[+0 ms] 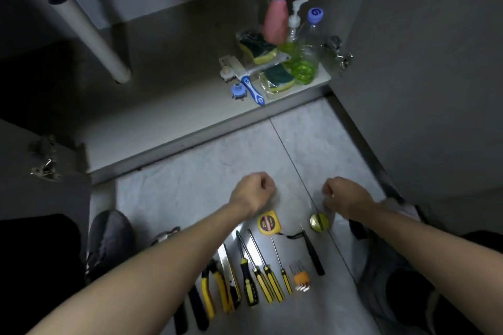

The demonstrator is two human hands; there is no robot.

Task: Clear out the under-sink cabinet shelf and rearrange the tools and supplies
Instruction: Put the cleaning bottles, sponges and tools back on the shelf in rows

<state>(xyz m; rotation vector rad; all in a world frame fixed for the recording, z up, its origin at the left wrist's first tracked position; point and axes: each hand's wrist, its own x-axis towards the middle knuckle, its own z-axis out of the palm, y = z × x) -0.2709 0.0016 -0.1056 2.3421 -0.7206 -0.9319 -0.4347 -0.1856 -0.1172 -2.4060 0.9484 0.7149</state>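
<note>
My left hand (254,190) hovers over the grey floor tile with its fingers curled into a fist, holding nothing. My right hand (343,196) is curled the same way just above a round yellow-green object (319,221); I see nothing plainly in it. Below my hands lies a row of tools: a yellow tape measure (269,223), several yellow-and-black screwdrivers (261,272), yellow pliers (215,291), an orange hex key set (300,277) and a black pointed tool (313,250). On the cabinet shelf (163,106), at its right end, stand a pink spray bottle (277,16), a pump bottle (295,24), a clear bottle of green liquid (310,43) and sponges (257,47).
A white drain pipe (92,35) slants down to the shelf at the left. A blue-handled tool (253,88) and a blue round fitting (238,90) lie by the sponges. Open cabinet doors with hinges (340,54) stand on both sides. My shoe (109,239) is at lower left.
</note>
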